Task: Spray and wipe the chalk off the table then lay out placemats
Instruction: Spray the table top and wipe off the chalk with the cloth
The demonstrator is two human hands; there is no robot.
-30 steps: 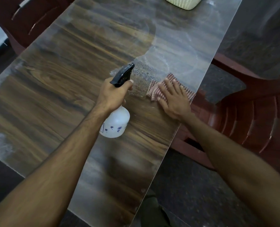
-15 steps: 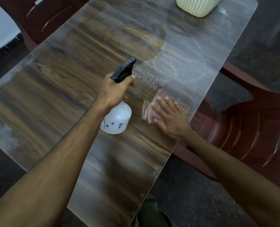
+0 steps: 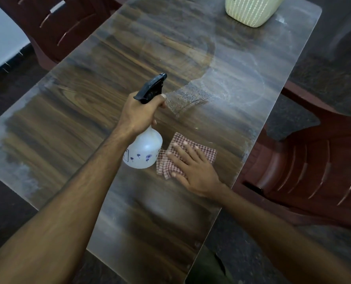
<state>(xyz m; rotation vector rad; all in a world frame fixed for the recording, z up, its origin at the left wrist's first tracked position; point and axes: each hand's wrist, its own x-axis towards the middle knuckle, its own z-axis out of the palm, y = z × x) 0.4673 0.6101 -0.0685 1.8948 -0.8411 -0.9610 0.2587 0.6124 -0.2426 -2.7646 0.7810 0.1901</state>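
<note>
My left hand [image 3: 137, 114] grips the neck of a white spray bottle [image 3: 145, 150] with a black trigger head, held above the wooden table [image 3: 72, 111]; the nozzle points to the far right. My right hand [image 3: 193, 168] presses flat on a folded red-checked cloth [image 3: 199, 149] lying on the table just right of the bottle. A wet, speckled patch [image 3: 188, 98] sits ahead of the nozzle. White chalk haze [image 3: 252, 64] covers the far right part of the table, and more chalk [image 3: 8, 156] smears the left edge.
A cream ribbed vase [image 3: 250, 9] stands at the table's far end. Dark red plastic chairs stand to the right [image 3: 306, 171] and at the far left [image 3: 68, 23]. The table's right edge runs close beside my right hand.
My right hand has dragged the cloth toward me, from the wet patch near the nozzle to a spot beside the bottle. The left hand kept hold of the bottle.
</note>
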